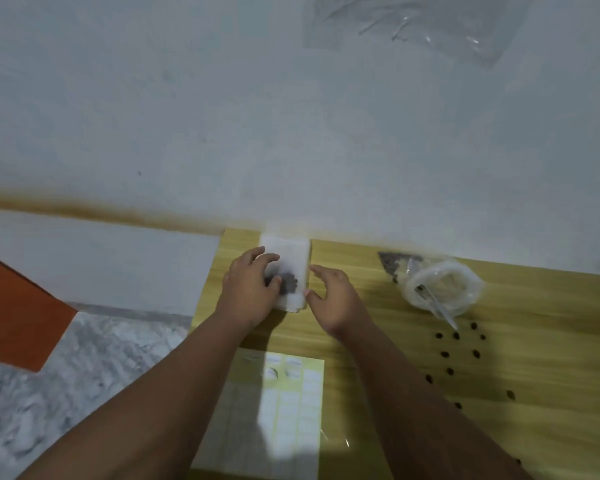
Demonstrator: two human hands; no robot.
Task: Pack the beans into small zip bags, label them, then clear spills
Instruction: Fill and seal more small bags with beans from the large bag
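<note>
A small clear zip bag (291,261) with a dark clump of beans inside lies on the wooden table (499,427) by the wall. My left hand (252,289) rests on the bag's left part, fingers curled over the beans. My right hand (333,296) touches the bag's right edge with thumb and fingertips. Several loose dark beans (459,355) are scattered on the table to the right. A sheet of white labels (278,403) on yellow backing lies near the front edge, between my forearms.
A crumpled plastic bag (442,285) with a spoon (437,306) sticking out sits at the right, and a dark bean packet (392,263) behind it. Clear plastic (413,22) hangs on the wall. The table's left edge drops to a marbled floor (84,375); an orange panel (18,313) stands left.
</note>
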